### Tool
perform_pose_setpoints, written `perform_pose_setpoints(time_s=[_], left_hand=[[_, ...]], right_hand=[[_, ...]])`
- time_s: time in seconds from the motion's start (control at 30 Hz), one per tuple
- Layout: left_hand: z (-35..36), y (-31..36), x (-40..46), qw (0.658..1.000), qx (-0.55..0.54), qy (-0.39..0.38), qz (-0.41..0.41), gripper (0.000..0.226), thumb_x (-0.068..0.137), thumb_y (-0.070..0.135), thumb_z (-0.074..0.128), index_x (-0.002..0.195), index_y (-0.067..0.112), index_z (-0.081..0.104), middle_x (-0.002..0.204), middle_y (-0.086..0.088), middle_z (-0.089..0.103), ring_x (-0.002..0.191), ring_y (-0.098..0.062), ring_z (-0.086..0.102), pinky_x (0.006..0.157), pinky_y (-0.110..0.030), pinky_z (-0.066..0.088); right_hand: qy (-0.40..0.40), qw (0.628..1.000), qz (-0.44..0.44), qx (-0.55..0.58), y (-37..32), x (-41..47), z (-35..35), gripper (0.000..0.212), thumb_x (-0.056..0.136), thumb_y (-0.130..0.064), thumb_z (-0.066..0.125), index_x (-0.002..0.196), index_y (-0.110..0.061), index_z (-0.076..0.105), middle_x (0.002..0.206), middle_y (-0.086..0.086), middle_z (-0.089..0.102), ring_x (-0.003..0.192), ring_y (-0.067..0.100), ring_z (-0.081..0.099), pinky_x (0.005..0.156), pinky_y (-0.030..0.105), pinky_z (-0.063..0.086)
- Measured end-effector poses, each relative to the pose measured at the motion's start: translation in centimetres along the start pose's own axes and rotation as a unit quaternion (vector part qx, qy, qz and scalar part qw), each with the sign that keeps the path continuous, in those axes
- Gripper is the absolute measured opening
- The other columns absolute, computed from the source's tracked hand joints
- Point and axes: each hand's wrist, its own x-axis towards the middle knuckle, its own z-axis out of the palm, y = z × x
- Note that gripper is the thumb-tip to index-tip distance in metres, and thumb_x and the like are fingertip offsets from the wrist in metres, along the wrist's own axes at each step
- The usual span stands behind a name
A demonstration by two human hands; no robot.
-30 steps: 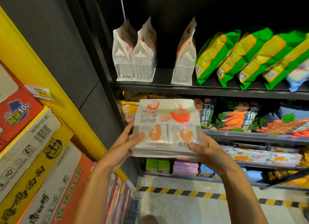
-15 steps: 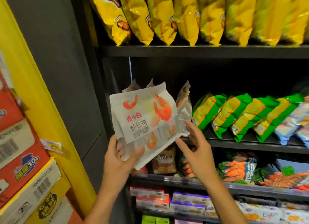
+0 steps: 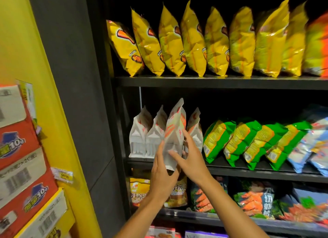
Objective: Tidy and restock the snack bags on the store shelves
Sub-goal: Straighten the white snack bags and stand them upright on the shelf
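Note:
A white snack bag with orange shrimp print (image 3: 174,129) is held edge-on at the front of the middle shelf (image 3: 230,168). It sits between two matching white bags (image 3: 147,140) on its left and one more (image 3: 194,129) on its right. My left hand (image 3: 162,173) grips the bag's lower left side from below. My right hand (image 3: 186,154) holds its right side, fingers spread over the bottom and edge.
Yellow chip bags (image 3: 177,42) fill the top shelf. Green bags (image 3: 248,141) and blue-white bags (image 3: 310,145) lean on the middle shelf to the right. Orange and dark shrimp-print bags (image 3: 253,200) stand below. Stacked cartons (image 3: 21,166) and a yellow pillar (image 3: 53,77) are at left.
The bag went from flat in both hands at chest height, up to the middle shelf, and turned edge-on between the white bags. My view rose with it.

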Motion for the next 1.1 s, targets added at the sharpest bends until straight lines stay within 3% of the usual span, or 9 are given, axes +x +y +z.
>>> perform_pose_setpoints(time_s=[0.07, 0.17, 0.23, 0.33, 0.5, 0.7, 0.87, 1.0, 1.1], left_hand=[[0.3, -1.5, 0.2, 0.999, 0.032, -0.036, 0.012, 0.102, 0.094, 0.025, 0.073, 0.155, 0.057, -0.002, 0.167, 0.013, 0.021, 0.152, -0.007, 0.027, 0.117, -0.038, 0.042], [0.5, -4.1, 0.1, 0.993, 0.086, -0.075, 0.027, 0.097, 0.095, 0.034, 0.070, 0.160, 0.043, -0.001, 0.169, 0.012, 0.014, 0.154, -0.007, 0.022, 0.121, -0.035, 0.037], [0.5, -5.2, -0.2, 0.988, 0.117, -0.089, 0.039, 0.092, 0.098, 0.033, 0.066, 0.160, 0.040, -0.002, 0.170, 0.011, 0.009, 0.154, -0.003, 0.014, 0.123, -0.020, 0.025], [0.3, -5.7, -0.1, 0.981, 0.175, -0.055, 0.060, 0.081, 0.100, 0.023, 0.063, 0.160, 0.035, 0.010, 0.164, 0.005, 0.021, 0.144, -0.002, 0.028, 0.099, 0.004, 0.027], [-0.3, -6.2, 2.2, 0.956, 0.272, -0.033, 0.108, 0.079, 0.095, 0.022, 0.067, 0.161, 0.030, 0.023, 0.150, 0.001, 0.033, 0.137, -0.016, 0.039, 0.092, -0.025, 0.056], [-2.0, -5.7, 4.2, 0.953, 0.273, -0.034, 0.124, 0.063, 0.098, 0.033, 0.061, 0.155, 0.031, 0.035, 0.161, 0.005, 0.019, 0.149, -0.016, 0.025, 0.096, -0.031, 0.056], [-3.7, -4.8, 6.1, 0.969, 0.208, 0.017, 0.136, 0.067, 0.096, 0.026, 0.064, 0.155, 0.036, 0.034, 0.167, 0.003, 0.007, 0.148, -0.016, 0.027, 0.096, -0.018, 0.046], [-3.3, -4.3, 7.8, 0.958, 0.238, 0.000, 0.160, 0.076, 0.099, 0.025, 0.061, 0.162, 0.035, 0.020, 0.169, -0.001, -0.008, 0.153, -0.009, 0.004, 0.101, -0.011, 0.035], [-2.7, -3.7, 8.9, 0.948, 0.291, -0.023, 0.128, 0.071, 0.099, 0.024, 0.057, 0.161, 0.032, 0.023, 0.168, -0.004, -0.004, 0.157, -0.025, 0.001, 0.114, -0.032, 0.043]], right_hand=[[-0.012, 1.000, 0.019, -0.016, 1.8, 0.3, 0.0, 0.092, 0.087, -0.069, 0.065, 0.161, -0.047, 0.016, 0.166, -0.021, 0.028, 0.152, 0.005, 0.030, 0.119, 0.046, 0.041], [-0.009, 0.995, 0.021, -0.096, 3.9, -0.2, 0.3, 0.083, 0.093, -0.058, 0.067, 0.161, -0.037, 0.024, 0.163, -0.015, 0.035, 0.148, 0.006, 0.036, 0.114, 0.045, 0.046], [0.028, 0.989, -0.011, -0.144, 4.5, -0.8, 0.6, 0.074, 0.098, -0.049, 0.065, 0.160, -0.030, 0.030, 0.159, -0.016, 0.036, 0.143, 0.004, 0.039, 0.111, 0.037, 0.048], [0.079, 0.975, -0.062, -0.198, 4.2, -1.2, 1.1, 0.064, 0.100, -0.042, 0.064, 0.156, -0.031, 0.035, 0.151, -0.019, 0.038, 0.134, 0.004, 0.045, 0.097, 0.025, 0.052], [0.102, 0.961, -0.089, -0.239, 4.1, 0.5, 1.3, 0.067, 0.098, -0.023, 0.067, 0.154, -0.035, 0.033, 0.144, -0.012, 0.042, 0.130, 0.012, 0.048, 0.091, 0.025, 0.053], [0.113, 0.940, -0.110, -0.303, 4.1, 2.8, 2.0, 0.087, 0.096, -0.006, 0.062, 0.163, -0.032, 0.014, 0.150, 0.001, 0.036, 0.119, 0.024, 0.053, 0.066, 0.035, 0.057], [0.106, 0.914, -0.226, -0.321, 3.8, 2.0, 2.9, 0.084, 0.095, -0.013, 0.065, 0.164, -0.024, 0.019, 0.169, 0.009, 0.019, 0.154, 0.027, 0.028, 0.118, 0.042, 0.038], [0.104, 0.910, -0.222, -0.335, 4.0, 2.6, 3.6, 0.073, 0.100, -0.024, 0.061, 0.163, -0.019, 0.026, 0.173, 0.006, 0.008, 0.160, 0.025, 0.012, 0.125, 0.047, 0.029], [0.101, 0.922, -0.202, -0.314, 4.3, 3.4, 3.5, 0.074, 0.101, -0.027, 0.062, 0.163, -0.015, 0.023, 0.173, 0.004, 0.004, 0.160, 0.024, 0.010, 0.124, 0.045, 0.032]])
